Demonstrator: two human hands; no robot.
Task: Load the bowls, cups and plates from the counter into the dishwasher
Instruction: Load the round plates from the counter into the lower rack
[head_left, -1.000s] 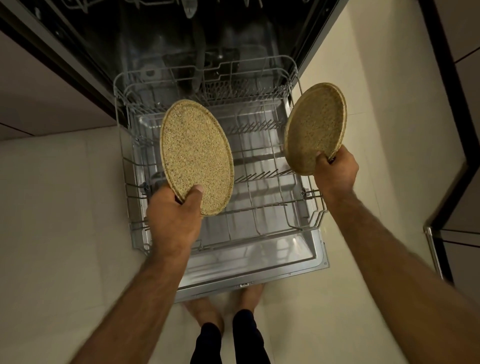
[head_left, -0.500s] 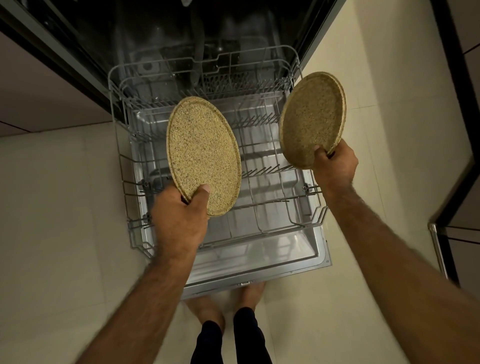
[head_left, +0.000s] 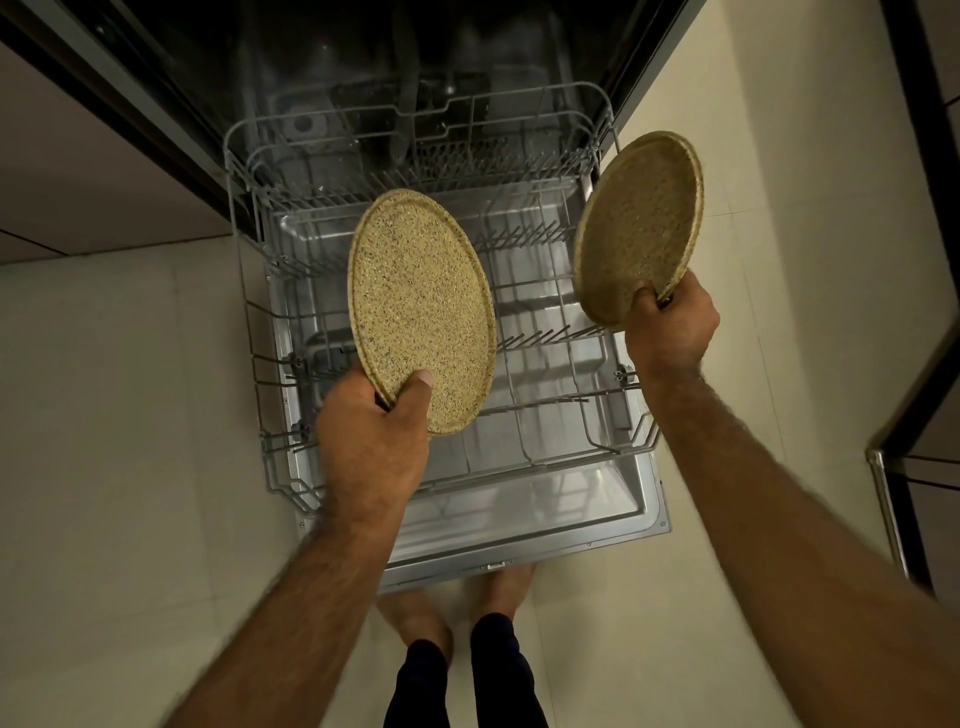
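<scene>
Evidently each hand grips a plate by its lower rim: the left hand (head_left: 371, 436) pinches one speckled plate (head_left: 421, 312), thumb on its face, above the middle of the pulled-out lower rack (head_left: 571, 447); the right hand (head_left: 670, 327) curls round a second plate (head_left: 636, 228) over the rack's right edge. Both stand on edge, probably to slot between the tines. Beneath lie the open dishwasher door (head_left: 545, 530) and a pale tiled floor (head_left: 130, 415).

Bare hands (head_left: 371, 447), hairy unsleeved forearms (head_left: 291, 597) — dark trousers (head_left: 421, 686) ending above bare feet (head_left: 415, 618).
</scene>
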